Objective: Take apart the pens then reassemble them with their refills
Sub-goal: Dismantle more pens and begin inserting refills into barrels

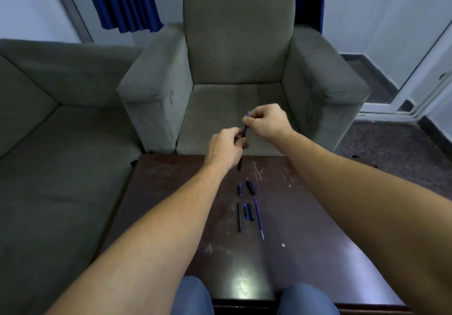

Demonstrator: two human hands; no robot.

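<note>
The blue refill [245,125] stood partly inside a black barrel [240,164], held in the air over the far edge of the table [305,216]. The right hand [265,120] pinched the refill's upper end and the left hand [226,147] gripped the barrel. Whether it was going in or coming out could not be told. Either way, the thin refill probably wanted moving straight along the barrel, without bending. A second refill [258,219] and loose black parts [239,216] lay nearer.

An armchair [239,45] stands just behind the table [318,216], a sofa [49,155] along the table's left side. Pen parts [247,210] lie on the table near its middle, a loose refill [258,218] rightmost. Above the table's far edge the left hand [225,145] holds a barrel [239,165], the right hand [266,121], farther back, a second refill [245,125].
</note>
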